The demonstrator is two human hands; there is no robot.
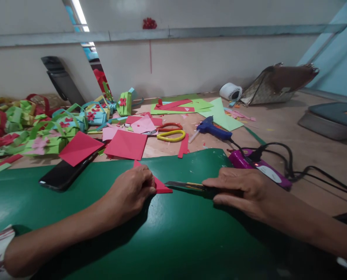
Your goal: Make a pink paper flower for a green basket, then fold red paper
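Note:
Folded red paper (162, 187) is pinched in my left hand (135, 189), just above the green mat (173, 241); the fingers cover part of it. My right hand (240, 189) is closed round the handle of a cutter knife (185, 185). The blade points left, with its tip close to the right side of the red paper. Two red paper squares lie beyond my left hand, one (126, 144) on the table and another (80, 148) partly over a black phone (64, 174).
Scissors (171, 134), a blue glue gun (214, 128) and a purple power strip (261, 169) with black cables are beyond the mat. Small paper baskets (47, 142) crowd the left. A handbag (281, 85), a white roll (231, 92) and a lidded box (331, 120) stand back right.

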